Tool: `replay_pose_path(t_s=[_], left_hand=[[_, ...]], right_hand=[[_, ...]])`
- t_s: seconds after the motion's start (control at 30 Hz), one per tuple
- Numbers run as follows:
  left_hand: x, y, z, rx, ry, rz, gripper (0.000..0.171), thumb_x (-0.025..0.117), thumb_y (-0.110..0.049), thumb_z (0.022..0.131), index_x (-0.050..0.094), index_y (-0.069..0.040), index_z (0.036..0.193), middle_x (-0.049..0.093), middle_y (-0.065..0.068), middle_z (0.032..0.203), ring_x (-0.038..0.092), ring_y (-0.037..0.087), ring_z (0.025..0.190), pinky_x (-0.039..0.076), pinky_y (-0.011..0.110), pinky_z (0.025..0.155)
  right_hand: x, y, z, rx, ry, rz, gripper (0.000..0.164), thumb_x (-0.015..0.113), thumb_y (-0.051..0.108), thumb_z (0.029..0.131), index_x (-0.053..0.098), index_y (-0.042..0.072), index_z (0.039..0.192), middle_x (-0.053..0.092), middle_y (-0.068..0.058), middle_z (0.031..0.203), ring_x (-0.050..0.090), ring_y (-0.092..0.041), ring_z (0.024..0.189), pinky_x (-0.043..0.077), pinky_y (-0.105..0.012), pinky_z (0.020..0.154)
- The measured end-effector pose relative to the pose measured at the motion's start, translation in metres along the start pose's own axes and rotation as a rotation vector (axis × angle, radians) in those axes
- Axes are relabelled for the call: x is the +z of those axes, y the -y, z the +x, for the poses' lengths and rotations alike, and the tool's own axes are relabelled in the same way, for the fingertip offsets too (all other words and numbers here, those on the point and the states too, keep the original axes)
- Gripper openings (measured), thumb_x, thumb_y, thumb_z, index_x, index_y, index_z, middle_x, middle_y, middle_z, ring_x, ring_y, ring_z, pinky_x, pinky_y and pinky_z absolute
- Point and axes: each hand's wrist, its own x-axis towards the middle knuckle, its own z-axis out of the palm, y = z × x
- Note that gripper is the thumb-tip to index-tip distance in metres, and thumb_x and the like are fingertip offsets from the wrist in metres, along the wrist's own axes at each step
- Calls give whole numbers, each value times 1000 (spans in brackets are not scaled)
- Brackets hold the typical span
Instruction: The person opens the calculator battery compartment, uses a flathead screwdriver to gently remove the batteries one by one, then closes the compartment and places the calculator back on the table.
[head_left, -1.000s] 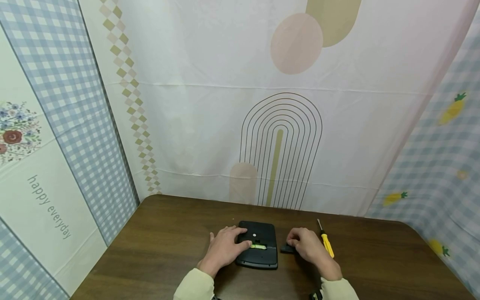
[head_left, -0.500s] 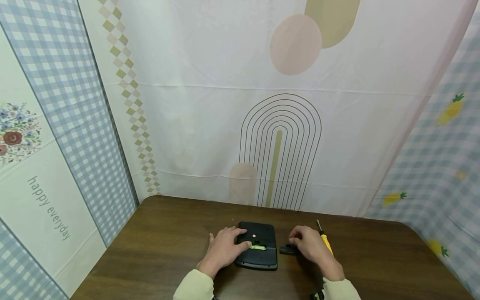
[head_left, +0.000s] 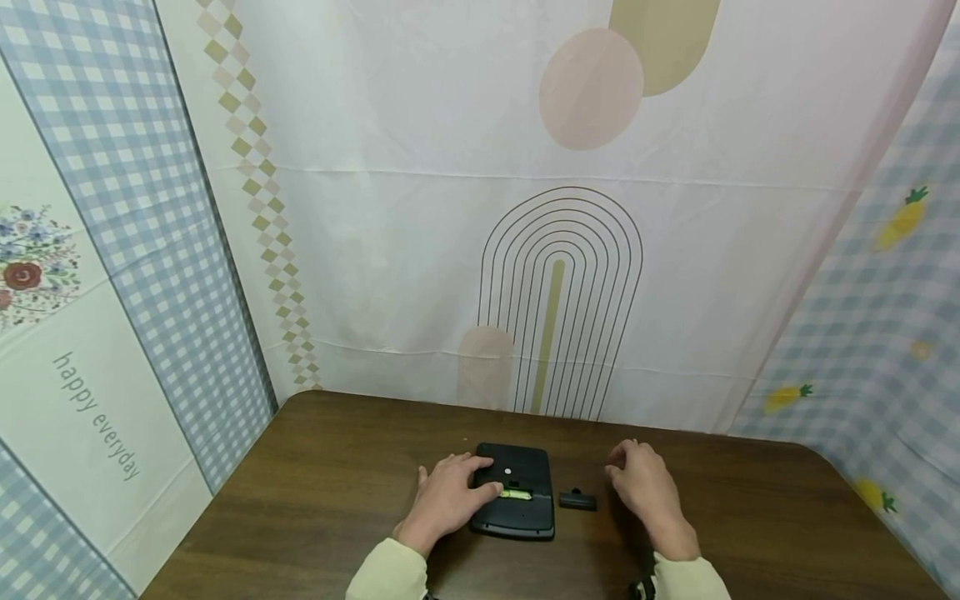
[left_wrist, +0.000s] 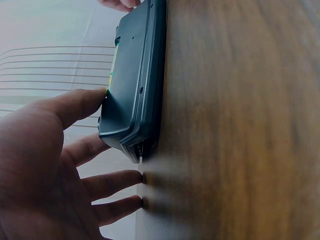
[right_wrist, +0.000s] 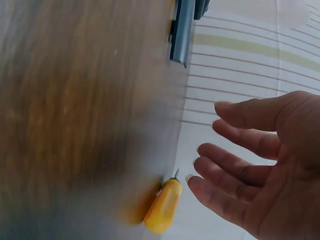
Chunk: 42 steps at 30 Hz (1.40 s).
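Observation:
A black calculator-like device (head_left: 517, 518) lies face down on the table, its narrow battery slot uncovered with a green battery (head_left: 517, 495) showing in it. My left hand (head_left: 448, 498) rests at its left side. In the left wrist view the thumb (left_wrist: 82, 106) touches the device beside the battery, and two lower fingers touch the table. The black battery cover (head_left: 577, 501) lies on the table just right of the device. My right hand (head_left: 645, 485) is over the table right of the cover, holding nothing, its fingers loosely bent near a yellow-handled screwdriver (right_wrist: 164, 206).
The brown wooden table (head_left: 360, 450) backs onto a printed cloth (head_left: 390, 250). Blue checked cloths hang at the left (head_left: 187, 275) and right (head_left: 862, 333). In the head view my right hand hides the screwdriver.
My right hand has let go of the battery cover and moved right, over the screwdriver. The cover now lies fully in view. My left hand and the device have stayed put.

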Motion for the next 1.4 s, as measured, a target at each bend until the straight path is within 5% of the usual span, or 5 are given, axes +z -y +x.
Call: replay_pose_path(t_s=[0.67, 0.97, 1.17, 1.27, 1.4], left_hand=[[2, 4, 2, -13, 7, 1, 48, 72, -42, 97, 73, -14, 137, 58, 23, 148, 43, 51, 145, 11, 88, 108], [2, 2, 2, -11, 3, 4, 50, 72, -44, 96, 73, -14, 136, 58, 24, 148, 44, 51, 145, 12, 88, 109], [2, 1, 1, -5, -2, 3, 50, 72, -44, 96, 73, -14, 136, 59, 24, 148, 44, 51, 144, 11, 88, 108], [2, 2, 1, -6, -3, 3, 49, 72, -43, 96, 73, -14, 136, 59, 23, 148, 44, 51, 145, 11, 88, 109], [2, 3, 1, -13, -2, 4, 49, 72, -43, 97, 73, -14, 136, 59, 23, 149, 44, 50, 145, 11, 88, 109]], right_hand=[[-11, -18, 0, 122, -4, -36, 42, 74, 8, 94, 60, -18, 125, 60, -38, 114, 62, -58, 104, 56, -63, 82], [-16, -31, -1, 194, 17, -20, 49, 73, 11, 92, 57, -21, 126, 63, -39, 110, 67, -52, 94, 57, -59, 74], [-21, -36, -5, 229, 88, -4, 25, 76, 14, 93, 64, -8, 91, 63, -16, 80, 61, -29, 69, 52, -44, 61], [-22, -37, -6, 247, 113, -12, 29, 76, 18, 93, 61, 3, 74, 59, -10, 72, 58, -27, 67, 49, -41, 59], [-22, -39, -9, 280, 136, -14, 32, 76, 20, 93, 61, 4, 70, 59, -10, 71, 58, -27, 66, 49, -41, 59]])
